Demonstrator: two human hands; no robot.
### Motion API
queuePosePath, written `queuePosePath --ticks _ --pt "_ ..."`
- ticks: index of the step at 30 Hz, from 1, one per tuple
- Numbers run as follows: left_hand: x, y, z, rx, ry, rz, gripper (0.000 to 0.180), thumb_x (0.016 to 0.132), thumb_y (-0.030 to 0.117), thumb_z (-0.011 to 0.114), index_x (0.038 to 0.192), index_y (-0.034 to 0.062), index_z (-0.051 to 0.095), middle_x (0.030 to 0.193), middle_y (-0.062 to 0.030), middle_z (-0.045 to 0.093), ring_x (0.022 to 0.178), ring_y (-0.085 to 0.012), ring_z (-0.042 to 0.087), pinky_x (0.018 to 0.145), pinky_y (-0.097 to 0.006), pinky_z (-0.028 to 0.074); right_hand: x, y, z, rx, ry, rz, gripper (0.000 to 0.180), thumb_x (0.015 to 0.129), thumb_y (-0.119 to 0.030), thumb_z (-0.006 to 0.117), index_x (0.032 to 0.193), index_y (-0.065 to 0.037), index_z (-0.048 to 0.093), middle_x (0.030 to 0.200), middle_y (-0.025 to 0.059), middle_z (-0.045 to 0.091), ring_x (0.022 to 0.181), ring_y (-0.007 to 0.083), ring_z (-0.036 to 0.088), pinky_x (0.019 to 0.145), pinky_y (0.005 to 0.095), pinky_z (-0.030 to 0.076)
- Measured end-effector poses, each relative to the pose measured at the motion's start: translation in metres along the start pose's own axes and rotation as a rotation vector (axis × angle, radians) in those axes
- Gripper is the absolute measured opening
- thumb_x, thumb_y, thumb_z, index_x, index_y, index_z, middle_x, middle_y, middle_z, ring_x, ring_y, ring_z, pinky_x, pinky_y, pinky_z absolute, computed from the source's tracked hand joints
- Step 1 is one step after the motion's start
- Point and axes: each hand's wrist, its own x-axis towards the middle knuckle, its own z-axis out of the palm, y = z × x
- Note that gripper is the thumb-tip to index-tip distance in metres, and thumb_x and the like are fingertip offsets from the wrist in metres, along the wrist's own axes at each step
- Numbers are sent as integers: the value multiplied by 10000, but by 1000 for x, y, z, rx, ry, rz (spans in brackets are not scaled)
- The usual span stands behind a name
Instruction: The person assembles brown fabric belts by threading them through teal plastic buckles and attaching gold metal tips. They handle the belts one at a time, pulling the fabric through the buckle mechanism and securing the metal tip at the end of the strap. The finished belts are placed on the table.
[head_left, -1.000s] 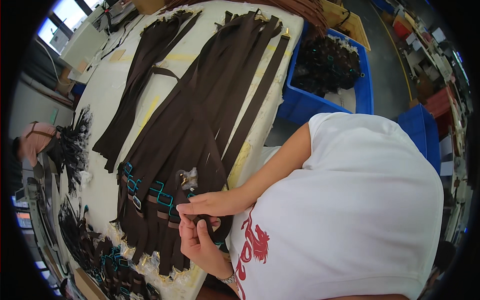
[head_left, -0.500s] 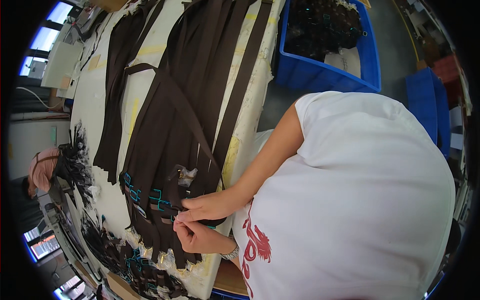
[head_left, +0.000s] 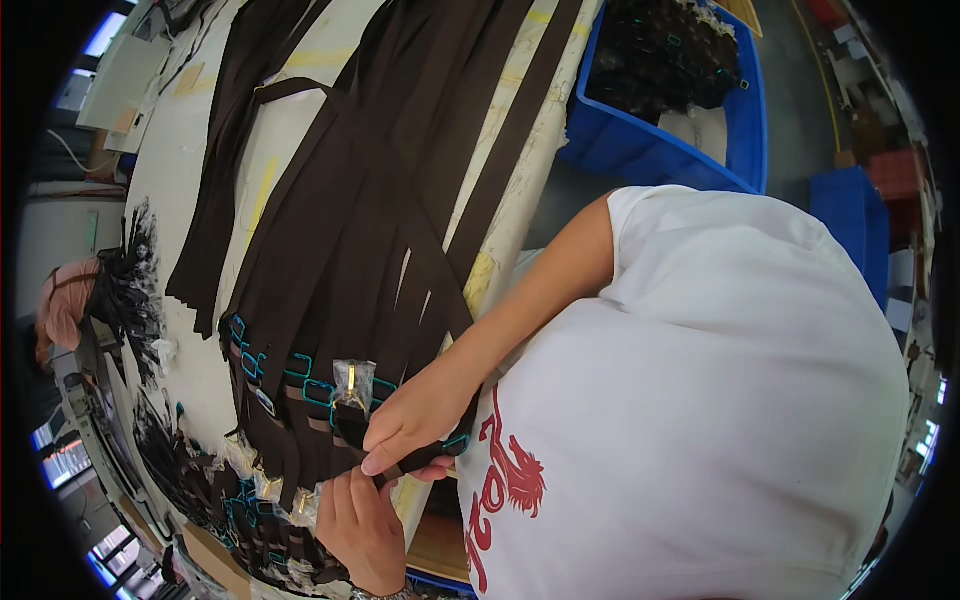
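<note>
pale worktable (head_left: 190, 170) draped with dark brown straps (head_left: 400, 150), blue bin (head_left: 690, 165) beside, right hand (head_left: 415, 420) and left hand (head_left: 362, 525) pinching one strap end (head_left: 352, 428)

Your right hand (head_left: 415, 420) comes in from the right on a bare forearm that slants down and leftwards, knuckles up, fingers (head_left: 385, 455) curled and pinched together at the tips. Your left hand (head_left: 360, 530) sits just below it, back of the hand towards you, fingers pointing up and meeting the right fingertips.
</note>
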Motion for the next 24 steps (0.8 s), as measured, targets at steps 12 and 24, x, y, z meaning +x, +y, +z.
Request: queuePosePath --ticks 12,24 --pt "-23 30 55 -1637 727 -953 433 1070 395 564 895 3 623 647 -46 593 453 -103 417 435 -259 320 -26 -31 -2 -915 595 -392 391 831 -155 846 1055 -71 536 1224 129 531 1085 313 600 816 444 519" --pt "7 43 -17 -204 796 -366 540 1131 409 475 967 -65 675 961 -223 711 849 -328 684 842 -482 529 -16 -52 11 -460 352 -519 203 915 -101 780 926 4 606 1180 122 579 1050 263 612 866 394 494"
